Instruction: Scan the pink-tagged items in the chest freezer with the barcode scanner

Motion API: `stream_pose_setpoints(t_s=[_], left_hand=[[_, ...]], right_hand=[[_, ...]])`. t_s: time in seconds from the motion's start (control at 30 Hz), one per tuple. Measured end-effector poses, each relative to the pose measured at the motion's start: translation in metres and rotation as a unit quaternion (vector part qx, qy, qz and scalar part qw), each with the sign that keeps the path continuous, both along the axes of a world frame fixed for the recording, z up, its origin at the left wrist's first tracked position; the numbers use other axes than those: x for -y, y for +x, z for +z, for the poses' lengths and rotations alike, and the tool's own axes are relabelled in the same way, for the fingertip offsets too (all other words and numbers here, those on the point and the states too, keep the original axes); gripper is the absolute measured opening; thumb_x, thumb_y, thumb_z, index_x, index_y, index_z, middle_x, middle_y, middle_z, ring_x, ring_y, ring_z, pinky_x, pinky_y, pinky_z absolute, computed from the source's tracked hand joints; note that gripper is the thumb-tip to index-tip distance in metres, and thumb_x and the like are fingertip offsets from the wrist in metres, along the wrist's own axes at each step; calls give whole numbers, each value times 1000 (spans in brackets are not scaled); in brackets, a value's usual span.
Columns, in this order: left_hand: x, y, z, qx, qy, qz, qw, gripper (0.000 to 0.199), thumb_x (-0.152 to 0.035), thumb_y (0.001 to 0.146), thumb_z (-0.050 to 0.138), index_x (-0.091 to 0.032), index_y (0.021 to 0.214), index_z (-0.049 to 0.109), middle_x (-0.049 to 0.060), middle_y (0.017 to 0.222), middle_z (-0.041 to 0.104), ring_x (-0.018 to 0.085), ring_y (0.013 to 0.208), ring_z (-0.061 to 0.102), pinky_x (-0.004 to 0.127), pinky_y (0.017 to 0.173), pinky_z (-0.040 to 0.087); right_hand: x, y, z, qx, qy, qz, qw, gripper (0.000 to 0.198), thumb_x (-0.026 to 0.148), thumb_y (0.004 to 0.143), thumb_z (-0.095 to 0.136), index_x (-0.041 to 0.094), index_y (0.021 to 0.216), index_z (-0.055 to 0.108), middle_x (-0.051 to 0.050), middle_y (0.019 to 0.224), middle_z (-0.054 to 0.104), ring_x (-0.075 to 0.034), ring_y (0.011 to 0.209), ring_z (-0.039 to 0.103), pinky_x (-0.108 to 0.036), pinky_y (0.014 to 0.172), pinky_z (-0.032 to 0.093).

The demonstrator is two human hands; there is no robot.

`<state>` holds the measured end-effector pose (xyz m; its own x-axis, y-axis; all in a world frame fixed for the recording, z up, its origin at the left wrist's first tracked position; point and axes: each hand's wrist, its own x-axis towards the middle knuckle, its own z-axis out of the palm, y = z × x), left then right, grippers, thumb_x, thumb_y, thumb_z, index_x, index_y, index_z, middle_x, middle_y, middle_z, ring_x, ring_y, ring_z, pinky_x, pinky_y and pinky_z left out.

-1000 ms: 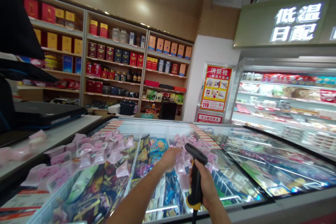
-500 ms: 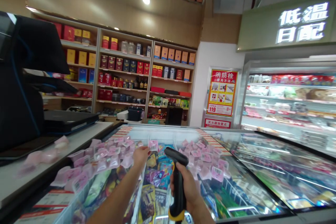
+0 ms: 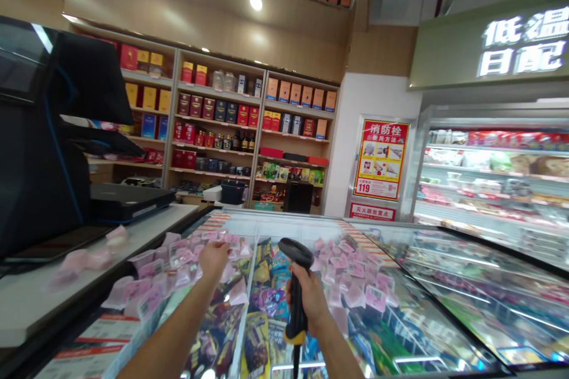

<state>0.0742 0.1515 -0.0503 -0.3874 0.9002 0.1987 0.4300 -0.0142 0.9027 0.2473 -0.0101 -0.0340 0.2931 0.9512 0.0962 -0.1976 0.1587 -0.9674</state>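
Note:
My right hand (image 3: 309, 296) is wrapped round the grip of a black and yellow handheld barcode scanner (image 3: 297, 302), held upright with its head tilted over the freezer. My left hand (image 3: 214, 259) is over the left pile of small pink packets (image 3: 178, 257). Its fingers are pinched together at a pink packet (image 3: 233, 241), partly hidden by the fingertips. Another pile of pink packets (image 3: 351, 269) with barcode labels lies to the right of the scanner. Both piles rest on the glass top of a chest freezer (image 3: 284, 220), with colourful bagged goods visible beneath.
At the left, a black checkout terminal (image 3: 40, 148) stands on a white counter (image 3: 26, 308), where a few blurred pink packets (image 3: 86, 260) lie. A second glass-topped freezer (image 3: 480, 272) adjoins on the right. Boxed goods fill wall shelves (image 3: 213, 124) behind.
My left hand has moved left from the scanner's head, where it held a pink packet, to the left pile. The scanner remains in my right hand. The view has shifted slightly.

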Motion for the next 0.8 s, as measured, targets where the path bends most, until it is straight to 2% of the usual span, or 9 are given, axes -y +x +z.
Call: stream_pose_setpoints(t_s=[0.1,0.23,0.3,0.33,0.4,0.47,0.53,0.63,0.8], left_hand=[[0,-21,5,-36,-26,12,999,25,-31,77,47,-14,93,53,4,92,58,15,80,55,35,71,45],[10,-22,13,-89,19,36,995,26,-25,71,50,-11,92,54,12,95,57,27,99,48,42,81,37],[20,0,14,-116,64,15,991,33,-21,71,47,-11,102,49,14,105,52,29,108,40,42,87,32],[26,16,13,-128,80,-19,988,34,-20,70,46,-12,103,49,13,107,51,27,107,42,39,87,33],[40,58,5,-151,100,-120,976,31,-19,69,48,-16,100,51,7,104,54,20,95,51,32,82,38],[55,101,-7,-172,103,-233,951,29,-16,65,54,-21,94,55,2,97,58,14,83,55,26,77,41],[66,137,-19,-189,97,-318,924,26,-17,65,58,-20,91,57,2,95,59,13,80,56,26,75,42],[66,168,-29,-207,92,-360,905,29,-27,75,50,-17,102,50,6,108,53,17,94,51,38,81,40],[37,185,-27,-242,89,-385,886,35,-28,78,46,-19,111,43,7,122,42,22,107,43,45,87,35]], right_hand=[[-10,20,0,-2,11,-39,999,35,48,62,52,14,58,49,2,40,49,-8,32,42,-19,32,33],[-12,60,1,-39,-6,-89,995,34,48,60,55,14,60,49,3,40,49,-8,32,43,-20,32,34],[-8,79,1,-49,-9,-109,993,33,47,60,56,14,61,49,3,41,50,-8,33,44,-19,33,34],[-5,86,1,-56,-9,-117,992,33,46,60,56,14,63,49,3,42,50,-8,33,44,-19,33,34],[1,98,1,-70,-9,-128,989,32,45,60,57,15,66,49,4,42,50,-8,33,45,-19,32,34],[6,107,0,-79,-12,-136,987,31,45,60,57,16,68,48,5,41,49,-8,33,44,-18,31,33],[9,113,-1,-80,-15,-144,986,31,45,60,57,16,69,48,5,40,48,-8,32,44,-18,31,33],[11,121,-4,-88,-22,-154,984,33,45,59,58,16,71,49,5,40,48,-8,33,45,-18,32,34],[17,126,-7,-102,-16,-129,986,34,46,60,57,16,73,49,5,42,49,-8,33,44,-19,32,34]])
